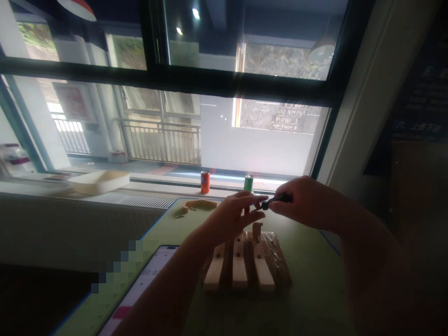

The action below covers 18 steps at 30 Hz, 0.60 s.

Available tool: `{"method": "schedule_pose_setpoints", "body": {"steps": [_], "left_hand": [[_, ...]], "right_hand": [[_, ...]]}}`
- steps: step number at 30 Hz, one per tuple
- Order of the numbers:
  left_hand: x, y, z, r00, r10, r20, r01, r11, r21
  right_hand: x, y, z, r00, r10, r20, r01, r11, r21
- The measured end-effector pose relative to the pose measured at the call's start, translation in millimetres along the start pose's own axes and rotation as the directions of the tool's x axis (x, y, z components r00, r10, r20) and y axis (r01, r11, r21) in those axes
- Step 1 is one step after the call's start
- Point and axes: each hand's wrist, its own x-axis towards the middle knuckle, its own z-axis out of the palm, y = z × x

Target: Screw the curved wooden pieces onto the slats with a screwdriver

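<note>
My right hand (297, 200) is closed around the black handle of a screwdriver-like tool (280, 199), its thin shaft pointing left. My left hand (241, 210) reaches to that shaft, thumb and fingers stretched out and apart around it. Whether a small piece sits at the tool's tip cannot be made out. Below the hands, a wooden piece with three pale slats (240, 273) lies on the table, with dark round spots along the slats. A small wooden block (257, 229) stands up at the far end of the right slat. My left forearm hides part of the left slat.
A curved wooden piece (201, 204) and small metal bits (179, 216) lie at the green table's (308, 289) far left. A phone (150, 280) rests at the left. An orange can (205, 182), a green can (248, 183) and a shallow tray (101, 182) stand by the window.
</note>
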Motion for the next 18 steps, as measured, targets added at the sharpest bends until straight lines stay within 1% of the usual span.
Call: {"method": "schedule_pose_setpoints", "body": {"steps": [2,5,7,10,14,18], "left_hand": [[-7,1,-1,0.998,-0.031,0.049,0.036,0.993,-0.109],[-16,-1,-1,0.974,-0.082,0.209,0.145,0.941,-0.305],[-19,-6,0,0.963,-0.087,0.255,0.179,0.913,-0.366],[-20,-13,6,0.969,-0.123,0.212,0.194,0.914,-0.357],[-18,-21,17,0.971,-0.185,0.150,0.227,0.907,-0.355],[-17,-27,24,0.966,-0.197,0.165,0.246,0.897,-0.367]], "right_hand": [[-3,-10,7,0.998,-0.068,0.012,0.068,0.998,-0.014],[-12,-14,19,0.985,-0.160,-0.061,0.163,0.986,0.043],[-14,-12,26,0.975,-0.218,-0.052,0.220,0.974,0.045],[-11,-5,31,0.963,-0.269,-0.004,0.268,0.962,-0.049],[-1,5,31,0.952,-0.305,0.007,0.302,0.941,-0.155],[1,7,29,0.943,-0.332,0.029,0.330,0.918,-0.221]]}}
